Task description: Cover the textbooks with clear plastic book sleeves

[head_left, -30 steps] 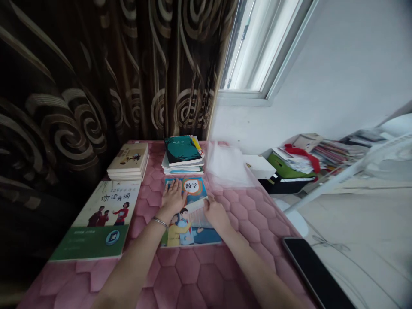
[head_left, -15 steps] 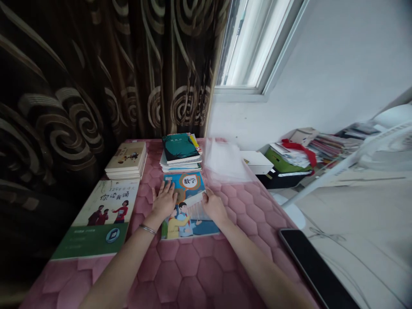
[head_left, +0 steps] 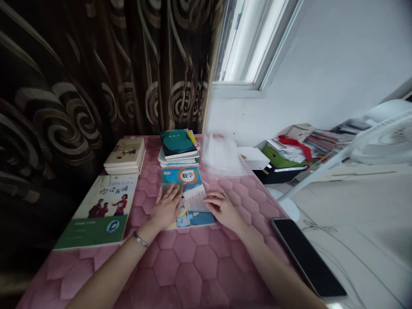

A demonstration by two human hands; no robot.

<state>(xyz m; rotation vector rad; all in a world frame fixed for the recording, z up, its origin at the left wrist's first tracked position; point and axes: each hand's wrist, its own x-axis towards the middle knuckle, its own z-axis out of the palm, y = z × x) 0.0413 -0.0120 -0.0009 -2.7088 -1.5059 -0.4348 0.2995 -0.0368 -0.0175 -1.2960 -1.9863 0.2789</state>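
Note:
A blue textbook [head_left: 189, 176] with cartoon children on its cover lies flat on the pink table cover. Over its middle is a clear, milky plastic sheet [head_left: 196, 205] with a white strip [head_left: 194, 191]. My left hand [head_left: 167, 207], a silver bangle at its wrist, rests spread on the left part of the book and sheet. At the book's right edge, my right hand [head_left: 222, 209] touches the sheet's side with fingers loosely stretched and slightly apart. The lower edge of the sheet crosses the cartoon figures.
Behind the textbook stands a pile of books with a teal one [head_left: 178, 143] on top. More books [head_left: 124, 156] and a large green-and-white book [head_left: 96, 206] lie left. Clear plastic sheets [head_left: 222, 156], a white box [head_left: 254, 158] and a phone [head_left: 309, 257] are right. A white fan [head_left: 309, 184] stands beyond.
My right hand has loosened its pinch on the sheet's white strip and moved to the book's right edge. The sheet now lies flatter. My left hand has slid slightly down over the cover.

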